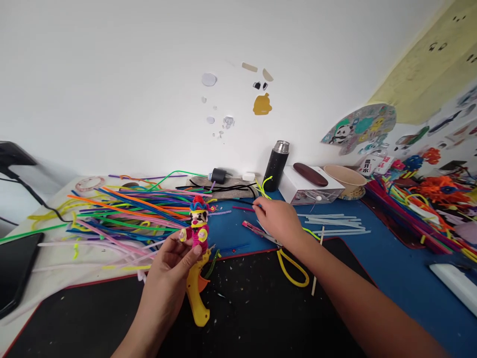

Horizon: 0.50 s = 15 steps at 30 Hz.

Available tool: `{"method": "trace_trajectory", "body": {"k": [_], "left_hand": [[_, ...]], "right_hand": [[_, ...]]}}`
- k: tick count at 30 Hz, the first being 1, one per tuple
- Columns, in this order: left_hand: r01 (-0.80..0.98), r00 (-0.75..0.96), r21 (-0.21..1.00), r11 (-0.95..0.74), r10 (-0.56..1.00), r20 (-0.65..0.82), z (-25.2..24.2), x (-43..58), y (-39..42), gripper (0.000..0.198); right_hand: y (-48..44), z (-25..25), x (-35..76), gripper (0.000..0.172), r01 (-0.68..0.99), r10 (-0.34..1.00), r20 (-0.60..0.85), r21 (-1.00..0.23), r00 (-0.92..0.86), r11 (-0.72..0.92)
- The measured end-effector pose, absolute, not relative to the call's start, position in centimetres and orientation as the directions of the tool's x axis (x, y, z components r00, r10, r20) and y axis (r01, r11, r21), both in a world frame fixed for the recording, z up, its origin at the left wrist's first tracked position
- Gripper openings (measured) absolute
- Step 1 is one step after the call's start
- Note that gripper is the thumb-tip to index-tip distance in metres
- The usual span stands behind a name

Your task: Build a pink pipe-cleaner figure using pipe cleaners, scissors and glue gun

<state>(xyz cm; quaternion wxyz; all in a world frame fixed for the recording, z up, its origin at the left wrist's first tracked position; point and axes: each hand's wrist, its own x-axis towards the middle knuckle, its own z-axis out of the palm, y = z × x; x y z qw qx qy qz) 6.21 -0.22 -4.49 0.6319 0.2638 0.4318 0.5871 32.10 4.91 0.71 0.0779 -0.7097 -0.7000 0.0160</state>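
My left hand [173, 266] is closed around the lower body of a small pipe-cleaner figure [199, 223], held upright, with a blue and red hat, a white face and a pink body. Below the figure lies a yellow-handled tool [197, 298] on the black mat. My right hand [276, 216] reaches forward over the blue surface, its fingers pinched at the end of a thin black strip [244, 201]. Under and beside that hand are scissors with yellow handles [292, 268] and a pink-tipped tool [255, 228].
Many coloured pipe cleaners [126, 209] spread across the left. At the back stand a black bottle [276, 166], a white box [311, 186] and a bowl [345, 179]. Glue sticks [337, 223] and a wooden stick [318, 261] lie right. A dark tablet [18, 268] is far left.
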Motion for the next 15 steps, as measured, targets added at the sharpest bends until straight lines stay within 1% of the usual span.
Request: {"method": "trace_trajectory", "body": {"k": [5,7,9,10,12,13,15], "left_hand": [[-0.51,-0.045,0.842,0.177,0.972,-0.231,-5.2,6.1,-0.1,0.051],[-0.503,-0.047,0.847,0.175,0.972,-0.229,-5.4,6.1,-0.1,0.05],[-0.498,-0.043,0.848,0.179,0.972,-0.23,-5.3,6.2,-0.2,0.05],[-0.495,-0.038,0.85,0.18,0.973,-0.228,-5.2,6.3,-0.3,0.05],[-0.48,-0.034,0.859,0.177,0.975,-0.22,-4.9,6.5,-0.5,0.051],[-0.472,-0.026,0.864,0.175,0.977,-0.213,-4.8,6.6,-0.6,0.051],[-0.468,-0.02,0.869,0.161,0.981,-0.192,-4.7,6.8,-0.7,0.051]], "right_hand": [[9.0,0.2,32.1,0.029,0.977,0.991,0.124,-0.21,0.052,-0.025],[9.0,-0.4,31.6,0.032,0.963,0.989,0.134,-0.267,0.056,-0.019],[7.7,-1.1,30.6,0.031,0.942,0.989,0.14,-0.336,0.038,0.011],[6.6,-1.5,30.0,0.029,0.92,0.99,0.138,-0.39,0.016,0.04],[4.1,-2.4,28.8,0.025,0.781,0.99,0.144,-0.618,-0.001,0.091],[2.8,-2.9,28.2,0.025,0.71,0.99,0.138,-0.696,-0.013,0.107],[0.7,-3.6,27.3,0.025,0.578,0.993,0.117,-0.809,-0.018,0.106]]}}
